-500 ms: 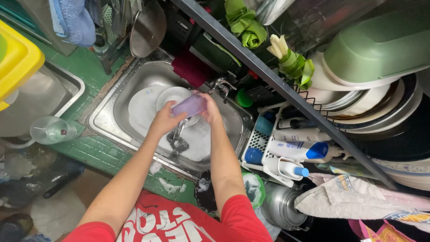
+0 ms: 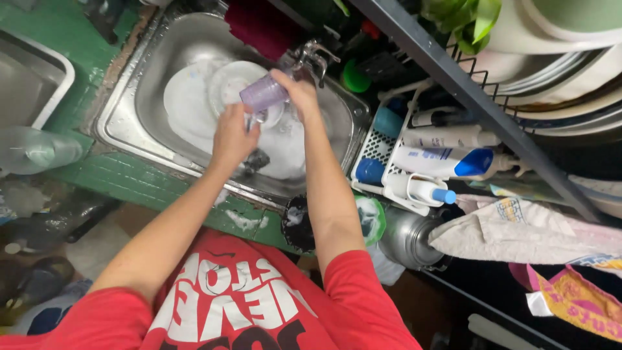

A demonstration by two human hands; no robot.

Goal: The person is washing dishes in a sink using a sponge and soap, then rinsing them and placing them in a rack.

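Both hands now sit lower over the sink point(image 2: 129, 123): right hand point(image 2: 299, 94) grips the purple cup point(image 2: 262, 94) above soapy plates point(image 2: 194, 97); left hand point(image 2: 233, 139) is closed just below it.

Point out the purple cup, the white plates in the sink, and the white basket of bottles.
purple cup point(image 2: 262, 94), head view, on its ribbed side wall.
white plates point(image 2: 188, 104), head view, on the bare face of the big plate.
white basket point(image 2: 370, 152), head view, on its perforated left wall.

plates point(image 2: 194, 97) are lying in the sink point(image 2: 123, 110); a cup point(image 2: 262, 94) is hovering over them; a bottle rack point(image 2: 382, 152) is sitting right.
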